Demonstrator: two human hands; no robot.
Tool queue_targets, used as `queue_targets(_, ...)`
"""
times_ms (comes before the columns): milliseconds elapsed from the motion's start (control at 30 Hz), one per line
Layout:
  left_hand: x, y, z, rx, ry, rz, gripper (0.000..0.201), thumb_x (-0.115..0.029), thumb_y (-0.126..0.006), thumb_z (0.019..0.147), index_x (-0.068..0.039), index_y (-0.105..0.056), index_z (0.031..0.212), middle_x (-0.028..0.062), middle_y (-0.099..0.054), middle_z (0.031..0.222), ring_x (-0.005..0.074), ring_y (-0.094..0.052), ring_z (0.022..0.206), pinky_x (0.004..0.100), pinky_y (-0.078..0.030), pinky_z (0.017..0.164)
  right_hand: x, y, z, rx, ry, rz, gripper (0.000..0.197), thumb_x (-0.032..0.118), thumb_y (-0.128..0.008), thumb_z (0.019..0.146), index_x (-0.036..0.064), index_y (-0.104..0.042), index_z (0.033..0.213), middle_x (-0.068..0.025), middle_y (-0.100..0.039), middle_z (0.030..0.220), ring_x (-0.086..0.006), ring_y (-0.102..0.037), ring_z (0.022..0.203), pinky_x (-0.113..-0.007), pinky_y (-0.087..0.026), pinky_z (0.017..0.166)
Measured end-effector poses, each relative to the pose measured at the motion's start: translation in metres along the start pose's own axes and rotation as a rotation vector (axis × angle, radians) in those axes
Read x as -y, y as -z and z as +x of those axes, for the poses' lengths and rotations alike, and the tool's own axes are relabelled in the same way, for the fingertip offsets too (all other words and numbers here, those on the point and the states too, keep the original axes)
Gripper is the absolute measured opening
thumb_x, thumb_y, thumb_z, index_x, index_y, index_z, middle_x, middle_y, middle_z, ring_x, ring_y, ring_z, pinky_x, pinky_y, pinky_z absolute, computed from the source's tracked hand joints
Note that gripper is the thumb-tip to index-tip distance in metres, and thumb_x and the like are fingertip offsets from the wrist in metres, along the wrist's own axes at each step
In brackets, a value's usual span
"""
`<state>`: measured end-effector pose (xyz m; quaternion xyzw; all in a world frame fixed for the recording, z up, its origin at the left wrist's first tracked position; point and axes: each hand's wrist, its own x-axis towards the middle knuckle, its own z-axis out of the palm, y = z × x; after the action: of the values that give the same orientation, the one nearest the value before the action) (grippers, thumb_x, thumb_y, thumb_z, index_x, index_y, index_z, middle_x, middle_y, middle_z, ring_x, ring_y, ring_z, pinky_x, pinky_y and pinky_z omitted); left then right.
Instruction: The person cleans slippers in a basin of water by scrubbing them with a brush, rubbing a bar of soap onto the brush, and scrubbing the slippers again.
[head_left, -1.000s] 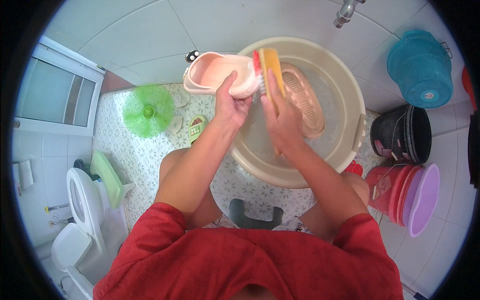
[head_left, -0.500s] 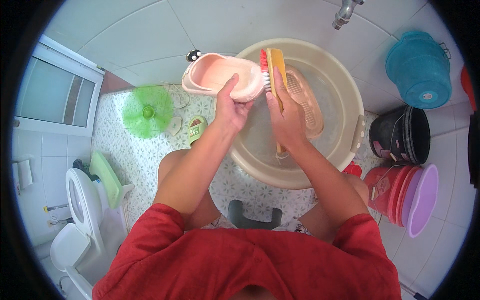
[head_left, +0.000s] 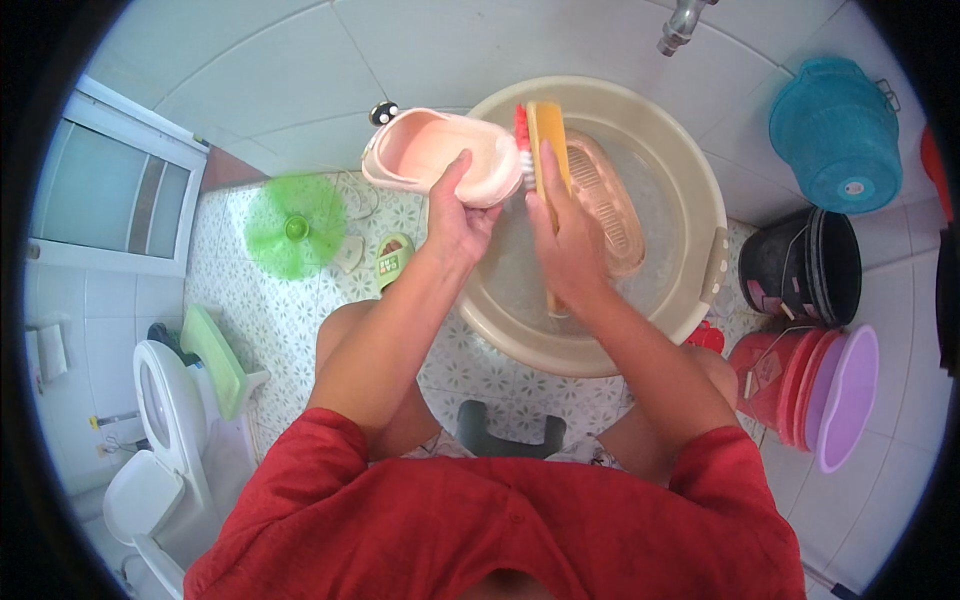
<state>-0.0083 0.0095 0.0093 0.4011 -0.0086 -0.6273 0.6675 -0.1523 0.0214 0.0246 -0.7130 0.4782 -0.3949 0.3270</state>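
My left hand (head_left: 462,212) grips a pale pink clog (head_left: 405,145), thumb over its inner sole and fingers beneath. A black charm with white dots sticks out at the clog's far left end. My right hand (head_left: 572,240) is closed round a scrubbing brush (head_left: 548,135) with a yellow wooden back and red and white bristles. Those bristles face left, against the clog's right end. Under and beyond the brush, a second pink clog (head_left: 612,205) lies sole up in the cloudy water of a large beige basin (head_left: 712,200); my right hand and the brush hide part of it.
A green fan (head_left: 296,228) is at left on the patterned floor, near a green slipper (head_left: 393,262). A white toilet (head_left: 160,400) stands at lower left. To the right are a black bucket (head_left: 840,270) and stacked red and purple tubs (head_left: 845,400); a tap (head_left: 683,28) juts above.
The brush has shifted slightly left and down along the clog's end, its back tilted a little differently. The clog in my left hand has barely moved.
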Motion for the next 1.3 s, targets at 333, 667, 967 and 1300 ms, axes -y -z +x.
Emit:
queue_targets(333, 0.002, 0.003, 0.007, 0.041, -0.013, -0.016, 0.040, -0.030, -0.067, 0.082, -0.009, -0.057, 0.115, 0.0068, -0.063, 0.109, 0.0210, -0.063, 0.097, 0.0336, -0.054, 0.080, 0.001, 0.003, 0.002, 0.121, 0.044, -0.070, 0.057, 0.026, -0.047, 0.095, 0.0200, -0.028, 0.148, -0.0241, -0.061, 0.090, -0.0385, -0.060, 0.080, -0.044, -0.046, 0.073)
queue_targets(667, 0.006, 0.015, 0.014, 0.131, -0.001, -0.033, 0.039, -0.031, -0.064, 0.085, -0.008, -0.057, 0.115, 0.0079, -0.063, 0.111, 0.0229, -0.060, 0.102, 0.0380, -0.051, 0.088, 0.015, -0.013, -0.039, 0.190, 0.069, -0.199, 0.056, 0.025, -0.047, 0.095, 0.0191, -0.029, 0.148, -0.0255, -0.059, 0.111, -0.0362, -0.062, 0.093, -0.042, -0.047, 0.080)
queue_targets(967, 0.001, 0.008, 0.008, -0.003, -0.063, 0.066, 0.037, -0.031, -0.066, 0.084, -0.011, -0.059, 0.114, 0.0052, -0.065, 0.103, 0.0214, -0.062, 0.093, 0.0357, -0.052, 0.082, 0.011, -0.002, -0.022, 0.183, -0.060, -0.269, 0.057, 0.024, -0.047, 0.095, 0.0184, -0.027, 0.148, -0.0214, -0.063, 0.092, -0.0344, -0.063, 0.077, -0.041, -0.048, 0.068)
queue_targets(1300, 0.001, 0.000, -0.002, 0.010, -0.043, 0.083, 0.035, -0.032, -0.066, 0.083, -0.012, -0.059, 0.111, 0.0008, -0.067, 0.097, 0.0130, -0.065, 0.083, 0.0238, -0.048, 0.059, 0.003, 0.005, 0.003, 0.134, -0.142, -0.107, 0.057, 0.025, -0.047, 0.095, 0.0200, -0.026, 0.148, -0.0225, -0.062, 0.091, -0.0344, -0.061, 0.078, -0.042, -0.047, 0.068)
